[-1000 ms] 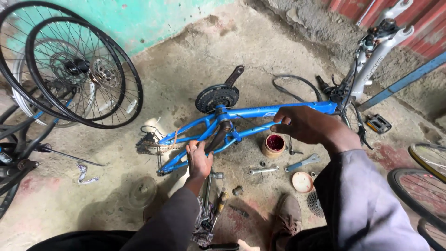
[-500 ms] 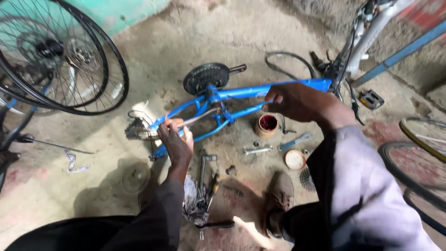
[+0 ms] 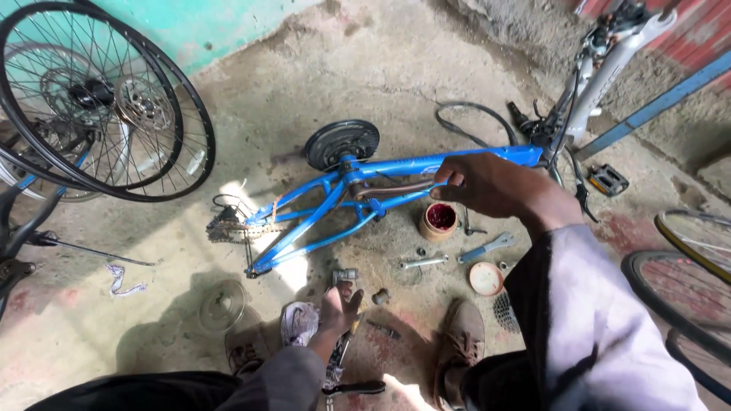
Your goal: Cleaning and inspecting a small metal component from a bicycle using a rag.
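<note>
Low in the middle of the frame, the left hand (image 3: 339, 308) is closing its grip on a hammer (image 3: 344, 304) on the floor. Right of it, the right hand (image 3: 487, 185) is gripping the blue bike frame (image 3: 396, 169), which looks rigid, fairly heavy, best held by its tubes.

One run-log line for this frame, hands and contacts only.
left hand: on wrench, floor | right hand: grip on blue bike frame | nearby: open grease tin, lid
</note>
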